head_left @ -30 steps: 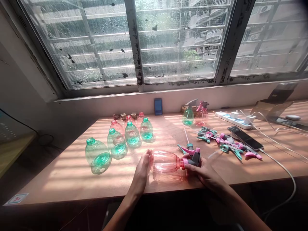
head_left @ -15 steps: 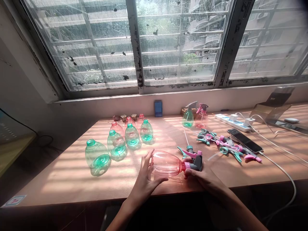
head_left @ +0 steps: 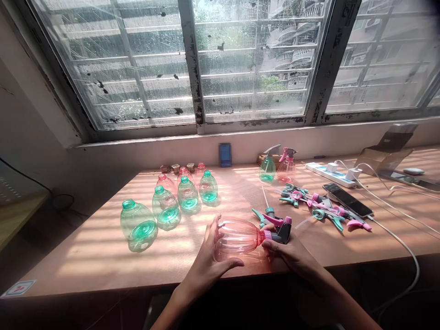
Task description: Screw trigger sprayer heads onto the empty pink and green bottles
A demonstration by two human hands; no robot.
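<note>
A clear pink spray bottle (head_left: pixel 239 236) lies on its side in the air over the table's near edge, base to the left. My left hand (head_left: pixel 213 256) cups its base, fingers behind and thumb stretched along the near side. Closed at the neck, my right hand (head_left: pixel 285 251) grips the pink collar of the trigger sprayer (head_left: pixel 282 230). That sprayer has a dark grey head and a pink trigger, and sits against the bottle's mouth. Just behind it, a loose sprayer with a teal collar (head_left: pixel 270 211) lies on the table, its thin tube pointing away.
Several green bottles (head_left: pixel 188 197) and pink bottles (head_left: pixel 166 182) without tops stand at left. Loose trigger sprayers (head_left: pixel 316 202) are heaped at right beside a phone (head_left: pixel 348 200). Behind them are a power strip (head_left: pixel 332 174), white cables and two bottles with sprayers, green (head_left: pixel 267 168) and pink (head_left: pixel 287 168).
My left hand has opened its thumb away and shifted round the bottle's base. The sprayer head has turned slightly in my right hand, which stays at the neck.
</note>
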